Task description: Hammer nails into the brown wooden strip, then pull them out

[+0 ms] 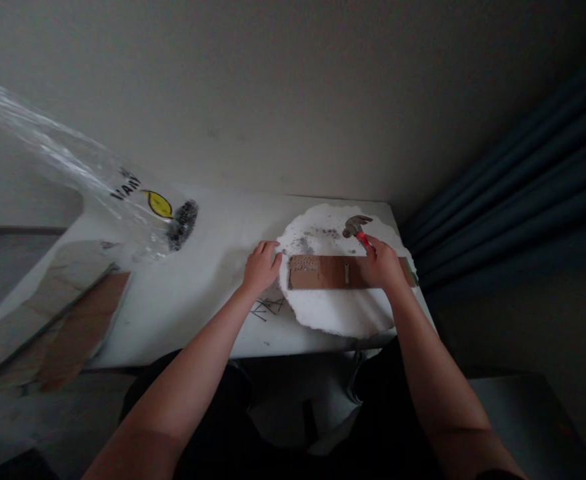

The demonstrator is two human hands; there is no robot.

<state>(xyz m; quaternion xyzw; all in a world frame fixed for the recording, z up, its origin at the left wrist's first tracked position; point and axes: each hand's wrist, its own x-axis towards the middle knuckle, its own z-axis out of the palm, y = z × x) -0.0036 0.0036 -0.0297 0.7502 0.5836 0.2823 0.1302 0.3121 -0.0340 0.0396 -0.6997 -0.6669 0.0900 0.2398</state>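
Note:
A brown wooden strip [323,272] lies across a round white foam slab [333,313] on a white table [187,300]. Small nail heads dot the strip's left end. My right hand [383,264] is closed around the red handle of a claw hammer [357,227], whose grey head rests on the foam just beyond the strip. My left hand [261,267] sits at the foam's left rim beside the strip's left end, fingers curled down onto the edge, with nothing in it that I can make out. A few loose nails [269,307] lie on the table below that hand.
A clear plastic bag [123,200] with a yellow logo and dark contents leans over the table's left side. A pale wall runs behind the table. A dark blue curtain [513,200] hangs at the right. Cardboard pieces [73,327] lie on the floor at left.

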